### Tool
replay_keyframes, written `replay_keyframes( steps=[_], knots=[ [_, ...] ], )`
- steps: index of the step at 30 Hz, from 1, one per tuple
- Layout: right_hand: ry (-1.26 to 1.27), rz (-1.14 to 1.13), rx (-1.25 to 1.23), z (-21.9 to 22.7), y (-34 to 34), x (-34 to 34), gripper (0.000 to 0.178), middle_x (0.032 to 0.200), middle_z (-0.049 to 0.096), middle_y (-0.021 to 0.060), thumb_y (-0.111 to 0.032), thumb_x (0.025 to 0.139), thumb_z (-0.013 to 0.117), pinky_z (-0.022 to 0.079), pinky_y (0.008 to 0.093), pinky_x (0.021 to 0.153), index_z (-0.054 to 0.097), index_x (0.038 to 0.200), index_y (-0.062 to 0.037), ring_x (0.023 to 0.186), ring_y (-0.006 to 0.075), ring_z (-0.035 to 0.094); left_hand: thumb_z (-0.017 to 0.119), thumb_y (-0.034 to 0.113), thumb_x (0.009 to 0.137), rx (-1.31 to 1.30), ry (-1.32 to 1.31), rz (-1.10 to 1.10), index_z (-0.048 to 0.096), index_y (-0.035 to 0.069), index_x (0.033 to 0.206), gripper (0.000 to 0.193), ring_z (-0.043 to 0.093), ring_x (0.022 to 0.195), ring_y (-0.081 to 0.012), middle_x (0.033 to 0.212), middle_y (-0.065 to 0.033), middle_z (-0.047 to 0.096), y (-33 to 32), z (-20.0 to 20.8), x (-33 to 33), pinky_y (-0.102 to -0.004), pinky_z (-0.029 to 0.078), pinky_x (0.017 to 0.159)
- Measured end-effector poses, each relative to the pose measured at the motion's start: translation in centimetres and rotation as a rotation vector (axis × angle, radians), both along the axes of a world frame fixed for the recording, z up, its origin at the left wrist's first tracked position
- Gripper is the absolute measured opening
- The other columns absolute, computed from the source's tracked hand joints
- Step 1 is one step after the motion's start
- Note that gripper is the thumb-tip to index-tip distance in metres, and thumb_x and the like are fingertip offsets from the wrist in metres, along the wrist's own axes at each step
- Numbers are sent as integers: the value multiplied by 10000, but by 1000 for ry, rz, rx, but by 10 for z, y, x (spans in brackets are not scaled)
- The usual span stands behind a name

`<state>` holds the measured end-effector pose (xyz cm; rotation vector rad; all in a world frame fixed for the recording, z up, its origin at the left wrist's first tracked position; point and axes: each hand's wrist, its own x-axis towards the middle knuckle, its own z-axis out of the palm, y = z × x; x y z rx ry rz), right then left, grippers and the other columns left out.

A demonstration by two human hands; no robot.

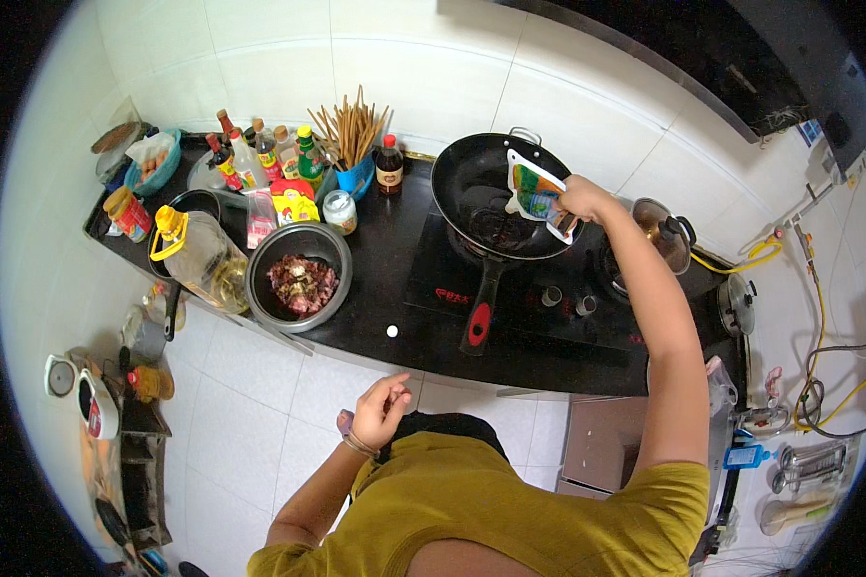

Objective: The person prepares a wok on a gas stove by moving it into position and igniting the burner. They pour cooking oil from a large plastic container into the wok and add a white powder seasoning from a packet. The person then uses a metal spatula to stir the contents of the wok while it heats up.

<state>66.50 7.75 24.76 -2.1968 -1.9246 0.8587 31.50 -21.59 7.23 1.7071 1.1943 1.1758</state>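
Observation:
My right hand point(584, 200) grips a white-edged plastic pouch point(534, 190) with a colourful print. It is held tilted over the right side of a black wok point(457, 178), its narrow end toward the wok's middle. Shiny dark liquid lies in the wok's bottom; I cannot make out a stream from the pouch. The wok's red-and-black handle point(481, 313) points toward me. My left hand point(383, 409) hangs before my waist, short of the counter edge, fingers loosely bent and somewhat apart, with nothing seen in it. A small white disc point(392, 331) lies on the counter's front edge.
Left of the wok, a grey bowl point(329, 306) holds raw meat pieces beside a large oil jug point(202, 260). Several sauce bottles point(308, 159), a blue chopstick holder point(356, 177) and a lidded jar point(340, 212) stand behind. Right of the wok is a lidded pot point(666, 245).

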Motion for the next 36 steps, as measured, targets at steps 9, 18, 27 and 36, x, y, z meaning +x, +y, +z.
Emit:
replay_keyframes(
  steps=[9,18,27,36],
  knots=[
    [-218,120,235,-14,20,-14,313,832,626,233,-164,704,658,478,371,672,611,922,56,767,317,624,590,58,810,-27,25,75,558,7,1094,290,492,612,-70,748,-12,555,-6,-6,-7,-201,419,567],
    [-349,39,360,1,34,-22,332,896,605,270,-212,721,640,483,391,756,614,890,72,855,365,608,596,73,809,-39,55,142,562,17,1083,282,497,604,-80,751,-26,572,-10,-6,-16,-209,423,565],
    [-489,34,240,18,18,1,308,897,600,283,-170,712,601,488,395,751,614,881,88,852,369,608,595,73,810,-72,-49,137,556,13,1081,280,507,608,-94,754,-33,574,-10,-34,-18,-218,427,568],
    [-457,75,242,11,24,-47,272,938,610,245,-154,728,570,485,414,765,613,917,37,888,365,600,594,75,813,-64,57,158,552,14,1094,290,510,613,-97,755,-29,570,-12,-14,-21,-216,427,578]
  ],
)
